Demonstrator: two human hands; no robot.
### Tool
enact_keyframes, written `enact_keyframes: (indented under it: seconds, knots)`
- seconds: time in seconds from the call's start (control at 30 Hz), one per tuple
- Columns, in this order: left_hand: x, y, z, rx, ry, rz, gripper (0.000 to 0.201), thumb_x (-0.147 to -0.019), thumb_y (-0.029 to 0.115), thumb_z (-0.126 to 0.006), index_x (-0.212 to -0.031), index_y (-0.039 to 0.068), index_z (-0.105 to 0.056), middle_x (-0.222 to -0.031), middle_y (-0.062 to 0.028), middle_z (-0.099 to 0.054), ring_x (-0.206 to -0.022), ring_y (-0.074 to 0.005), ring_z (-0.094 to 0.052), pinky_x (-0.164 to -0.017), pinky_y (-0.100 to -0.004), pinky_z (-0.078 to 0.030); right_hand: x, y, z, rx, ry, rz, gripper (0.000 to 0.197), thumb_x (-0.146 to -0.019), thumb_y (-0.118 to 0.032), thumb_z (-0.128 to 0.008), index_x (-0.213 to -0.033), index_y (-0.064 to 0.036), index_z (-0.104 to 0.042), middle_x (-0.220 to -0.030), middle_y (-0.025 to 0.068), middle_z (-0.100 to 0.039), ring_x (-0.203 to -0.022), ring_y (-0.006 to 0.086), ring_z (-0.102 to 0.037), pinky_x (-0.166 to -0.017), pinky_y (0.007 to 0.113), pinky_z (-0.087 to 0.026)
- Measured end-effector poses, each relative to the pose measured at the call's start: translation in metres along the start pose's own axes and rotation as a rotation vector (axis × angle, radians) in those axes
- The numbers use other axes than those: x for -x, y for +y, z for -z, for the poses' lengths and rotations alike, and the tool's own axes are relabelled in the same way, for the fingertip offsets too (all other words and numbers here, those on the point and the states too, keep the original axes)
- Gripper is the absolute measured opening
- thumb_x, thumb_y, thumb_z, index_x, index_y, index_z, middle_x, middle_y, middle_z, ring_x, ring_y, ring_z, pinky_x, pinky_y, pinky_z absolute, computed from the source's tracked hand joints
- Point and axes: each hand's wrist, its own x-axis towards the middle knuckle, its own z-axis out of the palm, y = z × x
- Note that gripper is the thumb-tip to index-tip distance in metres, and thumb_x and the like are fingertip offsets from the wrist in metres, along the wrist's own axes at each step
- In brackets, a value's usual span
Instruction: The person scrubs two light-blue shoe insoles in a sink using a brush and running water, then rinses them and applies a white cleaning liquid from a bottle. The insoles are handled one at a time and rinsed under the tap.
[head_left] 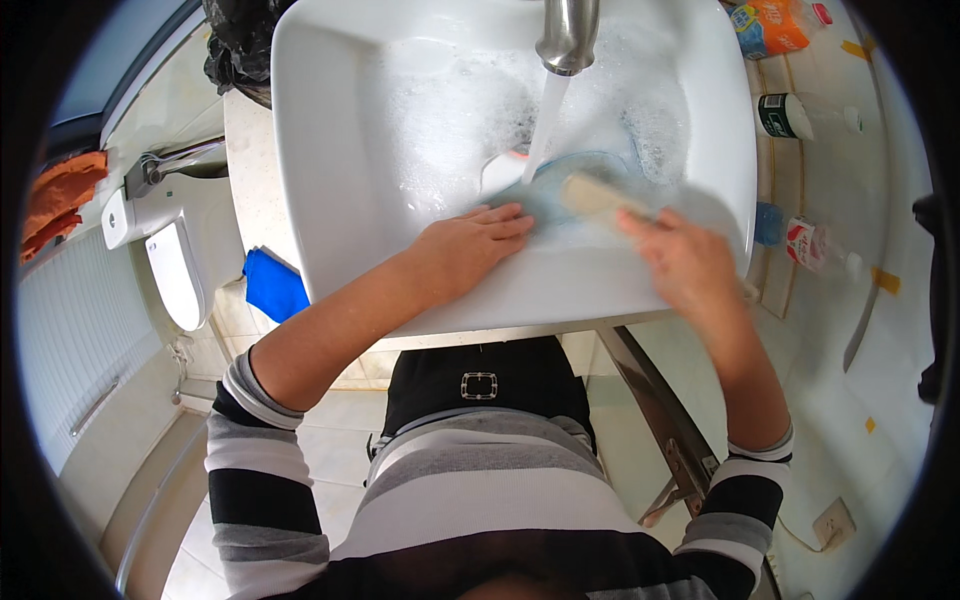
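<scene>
Water runs from a metal faucet [568, 45] into a white sink [330, 180] holding foamy water. A blue-grey, soft-looking item [548, 205] lies in the basin under the stream; I cannot make out its exact kind. My left hand [475, 248] rests on its near left edge, fingers stretched out flat. My right hand [685, 258] is closed round the handle of a tan brush [592, 196], blurred by motion, its head over the item. Just beyond my left fingertips is a white object with an orange edge [503, 172], partly covered by foam.
Along the right ledge lie an orange pouch [780, 28] and plastic bottles [785, 116]. A black plastic bag [240, 45] sits at the sink's far left corner. Left of the sink are a blue cloth [275, 284] and a toilet [178, 270]. Metal brackets [660, 420] stand below.
</scene>
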Motion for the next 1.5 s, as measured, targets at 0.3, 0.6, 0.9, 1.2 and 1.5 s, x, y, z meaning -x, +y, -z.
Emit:
enact_keyframes:
  seconds: [0.3, 0.6, 0.9, 1.2, 1.5]
  knots:
    - [0.001, 0.0, 0.0, -0.009, -0.003, -0.005, 0.035, -0.09, 0.009, -0.045, -0.124, 0.007, -0.055, -0.145, -0.0013, -0.039, -0.137, -0.0202, -0.032, -0.112, -0.0327, -0.032, -0.001, 0.0, 0.002, 0.154, 0.127, -0.229, 0.04, -0.082, -0.012, -0.063, -0.118, -0.0287, -0.063, -0.088, 0.0122, -0.062, -0.078, 0.0313, -0.062, -0.068, 0.04, -0.049]
    - [0.004, 0.0, 0.0, -0.017, 0.015, -0.005, 0.036, -0.091, 0.01, -0.044, -0.126, 0.007, -0.054, -0.144, -0.0021, -0.04, -0.137, -0.0204, -0.032, -0.112, -0.0329, -0.031, -0.011, -0.011, 0.009, 0.059, 0.036, -0.242, 0.043, -0.081, -0.011, -0.064, -0.12, -0.0284, -0.062, -0.09, 0.0114, -0.062, -0.081, 0.0306, -0.063, -0.071, 0.043, -0.05]
    - [0.004, 0.002, -0.002, 0.034, 0.015, 0.03, 0.036, -0.092, 0.01, -0.042, -0.127, 0.008, -0.053, -0.145, -0.0014, -0.039, -0.137, -0.0201, -0.031, -0.113, -0.0331, -0.03, -0.017, -0.012, 0.0, 0.041, 0.042, -0.046, 0.041, -0.088, -0.012, -0.052, -0.125, -0.0283, -0.057, -0.093, 0.0074, -0.061, -0.072, 0.0308, -0.064, -0.061, 0.044, -0.05]
    - [0.001, 0.001, 0.001, 0.027, -0.054, 0.033, 0.035, -0.091, 0.008, -0.044, -0.124, 0.008, -0.055, -0.144, -0.0007, -0.04, -0.137, -0.0194, -0.031, -0.112, -0.0321, -0.031, -0.014, -0.012, -0.007, -0.085, 0.037, 0.012, 0.04, -0.085, -0.013, -0.06, -0.122, -0.0282, -0.06, -0.088, 0.0101, -0.06, -0.074, 0.0318, -0.062, -0.066, 0.042, -0.05]
    - [0.001, 0.0, -0.003, 0.006, 0.106, -0.013, 0.032, -0.088, 0.007, -0.047, -0.118, 0.007, -0.059, -0.137, -0.0011, -0.047, -0.132, -0.0186, -0.039, -0.106, -0.0308, -0.039, -0.02, -0.023, -0.001, -0.073, -0.045, 0.132, 0.037, -0.087, -0.015, -0.056, -0.121, -0.0276, -0.06, -0.088, 0.0089, -0.06, -0.07, 0.03, -0.062, -0.061, 0.041, -0.05]
